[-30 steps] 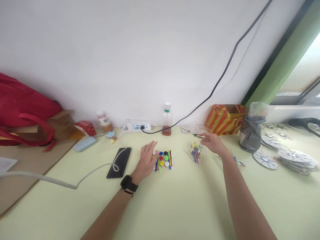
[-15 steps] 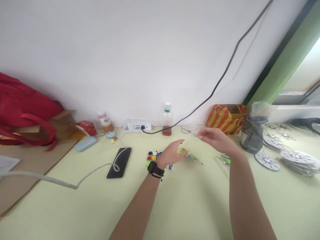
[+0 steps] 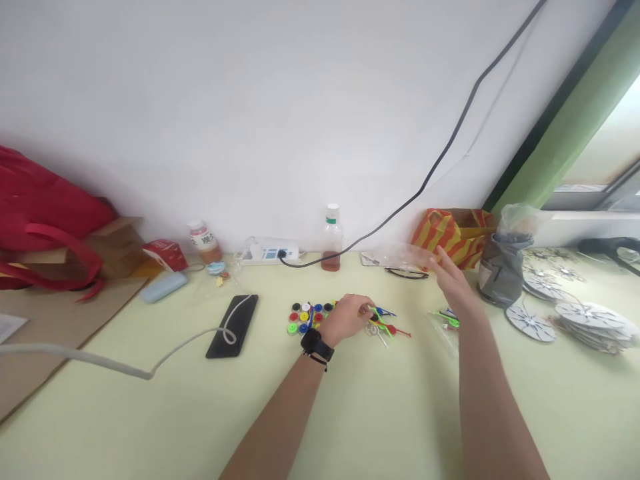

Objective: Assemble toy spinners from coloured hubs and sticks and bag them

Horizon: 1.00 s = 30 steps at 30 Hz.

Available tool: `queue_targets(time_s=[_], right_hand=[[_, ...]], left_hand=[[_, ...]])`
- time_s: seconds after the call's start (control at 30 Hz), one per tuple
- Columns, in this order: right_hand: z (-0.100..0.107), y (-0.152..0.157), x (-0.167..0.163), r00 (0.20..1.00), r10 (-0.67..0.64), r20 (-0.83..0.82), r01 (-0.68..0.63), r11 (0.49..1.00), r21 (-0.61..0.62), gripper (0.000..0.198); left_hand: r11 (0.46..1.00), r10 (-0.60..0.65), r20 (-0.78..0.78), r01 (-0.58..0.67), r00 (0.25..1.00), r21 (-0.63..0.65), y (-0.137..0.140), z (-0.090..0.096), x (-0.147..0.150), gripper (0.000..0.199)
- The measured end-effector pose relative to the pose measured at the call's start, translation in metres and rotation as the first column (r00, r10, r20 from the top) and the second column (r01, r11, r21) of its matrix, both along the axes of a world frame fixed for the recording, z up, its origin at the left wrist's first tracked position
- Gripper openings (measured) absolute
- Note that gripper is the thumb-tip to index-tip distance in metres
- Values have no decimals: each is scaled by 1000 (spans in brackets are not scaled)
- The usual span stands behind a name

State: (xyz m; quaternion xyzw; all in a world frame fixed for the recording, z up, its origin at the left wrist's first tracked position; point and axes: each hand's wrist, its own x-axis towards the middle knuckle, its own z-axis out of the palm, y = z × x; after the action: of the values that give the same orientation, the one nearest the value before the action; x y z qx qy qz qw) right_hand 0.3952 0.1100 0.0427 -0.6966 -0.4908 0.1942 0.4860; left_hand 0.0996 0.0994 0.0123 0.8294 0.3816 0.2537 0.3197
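Observation:
My left hand (image 3: pixel 346 317), with a black watch on its wrist, is over small colourful plastic pieces. Its fingers are pinched at the end of a bright green stick-like piece (image 3: pixel 384 323). Beside that lie a red piece (image 3: pixel 393 330), a white piece (image 3: pixel 384 340) and a blue piece (image 3: pixel 387 312). Round discs (image 3: pixel 293 318) in several colours sit in rows left of the hand, partly hidden by it. My right hand (image 3: pixel 453 283), slightly blurred, is raised with fingers apart near the clear plastic bag (image 3: pixel 413 255), apparently holding nothing.
Glasses (image 3: pixel 407 273) lie behind the pieces. A bottle (image 3: pixel 331 240) and a power strip (image 3: pixel 273 253) stand along the wall. A black phone-like slab (image 3: pixel 233 327) with a cable is at left. A striped bag (image 3: pixel 430 233), a grey bag (image 3: pixel 503 273) and stacked discs (image 3: pixel 595 317) are at right.
My right hand has moved right and away from the clear bag. My left hand has come down and closed its fingers at the pieces, which now lie spread on the table.

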Motion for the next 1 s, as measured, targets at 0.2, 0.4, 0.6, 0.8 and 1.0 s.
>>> queue_targets(time_s=[0.2,0.4,0.6,0.8,1.0], right_hand=[[7,8,-25,922,116,369,-111,993,-36,42],[19,-3,-54,769,569,292,-508,821,-261,27],[14,-4,-79,564,807,177,-637,561,-529,25],[6,-2,-86,515,843,157,-604,487,-631,23],[-7,-1,-72,587,766,262,-450,578,-681,33]], left_hand=[[998,-8,22,9,1000,-66,5,-4,-8,30],[988,-37,147,58,988,-146,7,-1,-5,38],[969,-26,300,98,954,-226,7,5,-5,39],[990,-61,202,85,977,-112,6,4,-4,38],[994,-20,-8,21,1000,110,-4,5,-2,35]])
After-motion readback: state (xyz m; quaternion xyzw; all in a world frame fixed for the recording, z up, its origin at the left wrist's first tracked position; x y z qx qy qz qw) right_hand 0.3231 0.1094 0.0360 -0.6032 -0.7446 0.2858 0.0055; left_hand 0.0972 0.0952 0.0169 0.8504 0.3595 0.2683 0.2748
